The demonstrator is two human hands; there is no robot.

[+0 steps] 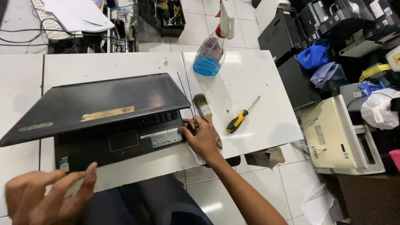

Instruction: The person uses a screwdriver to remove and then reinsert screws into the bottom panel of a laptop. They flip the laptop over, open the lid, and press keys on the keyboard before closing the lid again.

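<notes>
While my right hand point(203, 139) presses fingers flat on the black laptop's point(104, 121) right corner, the half-shut lid hangs low

I'd steady the base, laptop sitting at the white table's point(250, 79) near edge; left hand point(46, 196) hovers loosely curled, holding nothing (paintbrush point(204, 112), screwdriver point(239, 118) crowd rightward; bare tabletop lies beyond the lid)

Paintbrush point(206, 116) between laptop point(100, 118) and screwdriver point(241, 117)
</notes>
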